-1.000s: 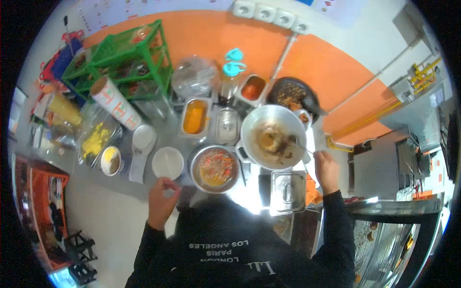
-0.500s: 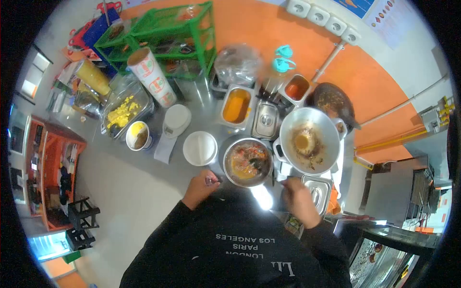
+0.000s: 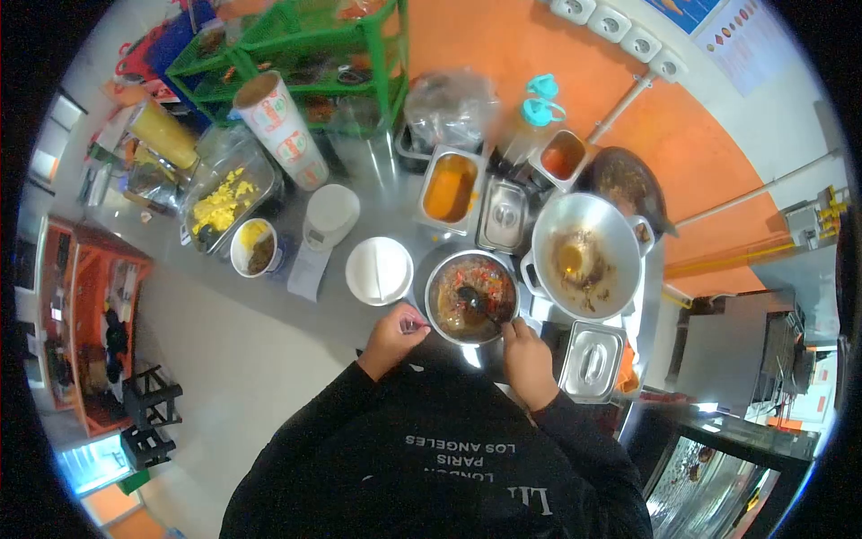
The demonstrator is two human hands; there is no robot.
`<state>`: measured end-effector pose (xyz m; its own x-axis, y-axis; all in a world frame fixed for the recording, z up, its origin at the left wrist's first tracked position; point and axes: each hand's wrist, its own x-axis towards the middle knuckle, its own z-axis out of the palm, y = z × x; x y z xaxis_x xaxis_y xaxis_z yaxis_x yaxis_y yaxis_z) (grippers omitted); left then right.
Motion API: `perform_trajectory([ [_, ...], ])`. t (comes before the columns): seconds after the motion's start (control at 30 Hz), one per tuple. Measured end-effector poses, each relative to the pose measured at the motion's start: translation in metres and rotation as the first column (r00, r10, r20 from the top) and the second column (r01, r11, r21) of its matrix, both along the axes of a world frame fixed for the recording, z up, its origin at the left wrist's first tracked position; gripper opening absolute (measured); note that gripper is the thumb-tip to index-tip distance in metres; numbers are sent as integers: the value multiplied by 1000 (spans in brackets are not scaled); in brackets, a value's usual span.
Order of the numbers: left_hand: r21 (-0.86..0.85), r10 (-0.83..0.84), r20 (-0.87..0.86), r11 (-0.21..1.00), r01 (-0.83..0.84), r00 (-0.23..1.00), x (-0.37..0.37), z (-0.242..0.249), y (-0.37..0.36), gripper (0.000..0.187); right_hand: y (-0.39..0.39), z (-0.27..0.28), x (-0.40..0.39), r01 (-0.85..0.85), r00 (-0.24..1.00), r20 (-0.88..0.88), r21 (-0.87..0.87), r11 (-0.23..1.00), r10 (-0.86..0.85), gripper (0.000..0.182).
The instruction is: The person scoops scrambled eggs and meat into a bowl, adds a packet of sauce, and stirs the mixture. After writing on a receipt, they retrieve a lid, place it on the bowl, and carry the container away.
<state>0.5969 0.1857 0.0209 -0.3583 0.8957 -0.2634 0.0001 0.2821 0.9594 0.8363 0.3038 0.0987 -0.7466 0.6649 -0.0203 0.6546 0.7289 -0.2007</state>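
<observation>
My right hand (image 3: 530,362) is closed around the handle of a dark spoon (image 3: 468,295). The spoon's head lies in the chopped red and brown sauce inside a round metal bowl (image 3: 434,325). Just left of that bowl, my left hand (image 3: 392,342) is closed on a small clear, pinkish piece of plastic (image 3: 411,327); its exact kind is hard to make out. A round white paper bowl (image 3: 363,272) with a divider across it stands beyond my left hand.
A large metal pot (image 3: 544,235) with brown residue and a lidded steel pan (image 3: 593,361) stand to the right. Behind are an orange sauce pan (image 3: 449,187), a white scale (image 3: 333,208), a cup (image 3: 252,248) and a green rack (image 3: 377,67).
My right hand has moved left to the metal bowl's rim, and the spoon now reaches into its middle. My left hand has shifted slightly right and up, closer to the bowl.
</observation>
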Motion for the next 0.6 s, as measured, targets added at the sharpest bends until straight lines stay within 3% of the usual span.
perform_trajectory([
  [0.03, 4, -9, -11, 1000, 9, 1000, -1, -2, 0, 16, 0, -10, -2, -37, 998, -44, 28, 999, 38, 11],
  [0.13, 13, -16, -4, 1000, 17, 1000, -3, 2, 3, 16, -11, 6, 0, -73, 996, 42, -41, 996, 75, 14],
  [0.23, 14, -40, 1, 999, 40, 999, -6, -14, 1, 18, -6, 14, -9, -7, 985, 170, 6, 1000, 6, 24],
  [0.43, 45, -55, -27, 997, 57, 998, -9, -16, 3, 20, 7, 16, 3, -137, 985, 105, 8, 990, 136, 22],
  [0.6, 62, -63, -8, 996, 63, 998, -12, -20, 5, 21, 11, 11, 10, -33, 988, 152, 50, 998, 25, 16],
])
